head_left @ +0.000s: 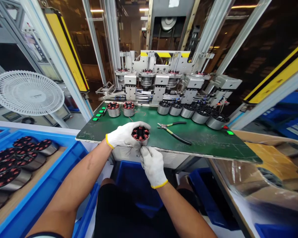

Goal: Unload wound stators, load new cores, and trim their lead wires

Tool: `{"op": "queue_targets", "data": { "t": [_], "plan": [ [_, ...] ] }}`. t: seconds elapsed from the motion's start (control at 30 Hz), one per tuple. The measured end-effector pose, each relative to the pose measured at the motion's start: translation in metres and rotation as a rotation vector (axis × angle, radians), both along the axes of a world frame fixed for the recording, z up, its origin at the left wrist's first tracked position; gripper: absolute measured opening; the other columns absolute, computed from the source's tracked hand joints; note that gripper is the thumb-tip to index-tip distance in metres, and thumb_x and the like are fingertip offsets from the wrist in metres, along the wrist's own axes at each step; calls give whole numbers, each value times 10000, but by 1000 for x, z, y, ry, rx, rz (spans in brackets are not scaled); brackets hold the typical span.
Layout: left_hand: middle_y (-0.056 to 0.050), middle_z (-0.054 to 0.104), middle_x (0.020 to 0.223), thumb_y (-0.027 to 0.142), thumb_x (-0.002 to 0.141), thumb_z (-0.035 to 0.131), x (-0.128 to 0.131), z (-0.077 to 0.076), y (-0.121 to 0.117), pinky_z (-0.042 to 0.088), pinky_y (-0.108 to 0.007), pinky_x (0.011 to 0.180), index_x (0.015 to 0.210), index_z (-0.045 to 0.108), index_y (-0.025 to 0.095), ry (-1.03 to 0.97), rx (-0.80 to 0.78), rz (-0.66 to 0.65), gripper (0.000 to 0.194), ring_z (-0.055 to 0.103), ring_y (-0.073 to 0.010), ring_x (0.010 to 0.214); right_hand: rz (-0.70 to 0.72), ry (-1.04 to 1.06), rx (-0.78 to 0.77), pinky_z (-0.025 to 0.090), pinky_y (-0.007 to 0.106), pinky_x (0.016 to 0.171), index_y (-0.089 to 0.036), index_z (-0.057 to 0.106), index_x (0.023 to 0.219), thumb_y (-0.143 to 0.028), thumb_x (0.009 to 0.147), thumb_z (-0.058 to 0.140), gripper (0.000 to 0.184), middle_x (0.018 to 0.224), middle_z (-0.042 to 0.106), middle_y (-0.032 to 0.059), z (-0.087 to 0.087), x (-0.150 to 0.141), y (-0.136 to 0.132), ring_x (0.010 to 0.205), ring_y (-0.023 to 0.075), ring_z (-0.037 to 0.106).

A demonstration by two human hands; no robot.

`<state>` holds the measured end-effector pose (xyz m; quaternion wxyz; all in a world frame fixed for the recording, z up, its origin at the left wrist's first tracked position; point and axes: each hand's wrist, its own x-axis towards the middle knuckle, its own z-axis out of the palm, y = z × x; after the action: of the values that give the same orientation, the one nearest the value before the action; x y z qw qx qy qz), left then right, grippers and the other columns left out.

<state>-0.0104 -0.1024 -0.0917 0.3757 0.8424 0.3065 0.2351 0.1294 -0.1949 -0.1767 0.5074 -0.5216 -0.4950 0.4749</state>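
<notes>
In a white glove with a yellow cuff, my left hand (125, 134) is wrapped round a motor stator (144, 142) with copper windings and a steel shell, at the front edge of the green worktop (149, 124). Just below the stator, the gloved fingers of my right hand (152, 163) are pinched together. What they pinch is too small to make out; thin loose wires (129, 150) hang close by. Right of the stator, cutting pliers (172, 130) lie with their handles spread. Two wound stators (128, 109) stand behind my left hand.
A row of steel-shelled stators (188, 110) stands at the worktop's back right. Behind is a machine fixture (161, 81) carrying several stators. Left are a blue crate (72, 157) of stators and a white fan (27, 92). A cardboard box (283, 191) sits right.
</notes>
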Motion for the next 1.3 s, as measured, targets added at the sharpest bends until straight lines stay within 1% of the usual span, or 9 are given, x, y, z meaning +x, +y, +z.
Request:
{"op": "queue_targets", "data": {
  "t": [0.2, 0.4, 0.57, 0.73, 0.97, 1.07, 1.17, 1.23, 1.3],
  "plan": [
    [-59, 546, 1332, 161, 517, 714, -11, -3, -7, 413, -400, 1032, 1350, 411, 246, -109, -74, 12, 891, 518, -263, 1214, 9, -202, 127, 393, 234, 481, -189, 624, 822, -507, 920, 416, 393, 513, 489, -25, -7, 17, -21, 471, 120, 465],
    [-101, 545, 1334, 357, 652, 685, -19, -17, -40, 415, -416, 1026, 1364, 383, 215, -202, -62, 440, 787, 515, -284, 1223, -303, -365, 325, 462, 248, 567, -195, 633, 1103, -396, 934, 426, 334, 635, 581, -3, 30, 69, -32, 542, 130, 535],
    [-64, 630, 1196, 553, 520, 769, 12, -16, -55, 437, -483, 937, 1271, 488, 311, 127, 97, 780, 838, 598, -349, 1069, 17, -485, 406, 531, 263, 683, -234, 577, 1241, -204, 865, 403, 415, 996, 678, 17, 67, 65, 24, 650, 120, 617],
    [-46, 687, 1058, 596, 521, 750, 19, -19, -49, 494, -405, 793, 1199, 546, 335, 212, 144, 777, 755, 656, -313, 922, 158, -669, 561, 433, 306, 1002, -170, 620, 1183, -136, 830, 391, 422, 1183, 640, 38, 55, 52, 57, 1097, 161, 576],
    [-54, 683, 1054, 565, 483, 768, 24, -11, -49, 515, -443, 790, 1123, 581, 306, 225, 138, 766, 716, 645, -348, 964, 85, -806, 718, 454, 319, 982, -123, 591, 1222, -162, 885, 360, 411, 1194, 630, 93, 42, 54, 57, 1102, 184, 585],
    [-44, 675, 1061, 435, 496, 774, 19, -10, -70, 521, -407, 847, 1089, 587, 279, 69, 127, 739, 642, 645, -300, 970, 71, -894, 829, 501, 371, 907, -122, 584, 1234, -168, 879, 353, 427, 1173, 637, 122, 39, 54, 44, 1038, 231, 620],
    [-30, 656, 1110, 348, 448, 802, 4, -26, -108, 514, -366, 905, 1166, 530, 285, -214, 28, 710, 771, 633, -259, 994, 81, -879, 925, 529, 381, 805, -192, 661, 1103, -239, 876, 424, 332, 1035, 687, 121, 33, 55, 14, 894, 256, 659],
    [-45, 667, 1085, 367, 387, 843, -6, -44, -137, 509, -386, 916, 1168, 531, 288, -383, -106, 697, 844, 634, -271, 973, 194, -746, 816, 532, 348, 723, -250, 695, 938, -340, 857, 519, 214, 895, 701, 97, 26, 55, -12, 785, 245, 658],
    [-70, 674, 1068, 386, 337, 868, -12, -62, -161, 497, -421, 921, 1149, 551, 274, -531, -260, 658, 879, 628, -302, 981, 359, -530, 522, 499, 309, 582, -245, 663, 731, -462, 846, 539, 275, 693, 653, 81, 19, 50, -37, 630, 216, 609]
  ]
}}
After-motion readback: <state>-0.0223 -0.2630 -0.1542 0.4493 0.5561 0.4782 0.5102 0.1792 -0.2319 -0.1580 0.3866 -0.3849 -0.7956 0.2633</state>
